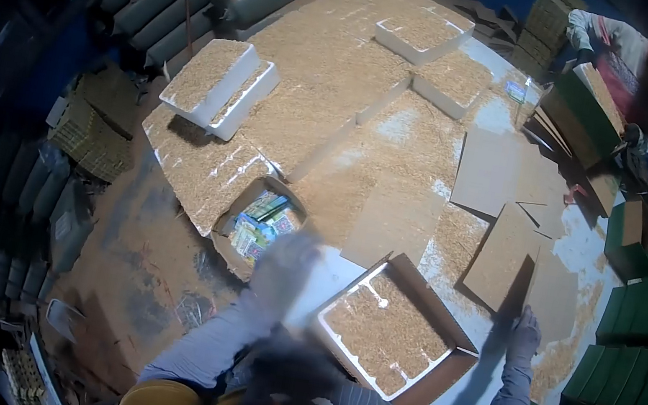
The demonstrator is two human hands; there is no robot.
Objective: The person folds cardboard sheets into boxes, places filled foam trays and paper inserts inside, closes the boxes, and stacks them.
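My left hand (289, 263) is smeared by motion beside an open carton (223, 229) that holds colourful printed packets (263, 223); its fingers cannot be made out. On the right, my right hand (526, 329) touches the lower edge of an upright cardboard flap (520, 286), and its grip is too small to tell. Between the hands an open cardboard box (433, 292) contains a white tray filled with light brown grainy material (389, 329). Flat cardboard sheets (394, 224) lie just beyond that box.
Stacked white trays (229, 107) stand at the left of the table, with another tray (423, 32) at the back. A co-worker (616, 71) holds a green box (580, 112) at the upper right. Green cartons (632, 370) line the right side.
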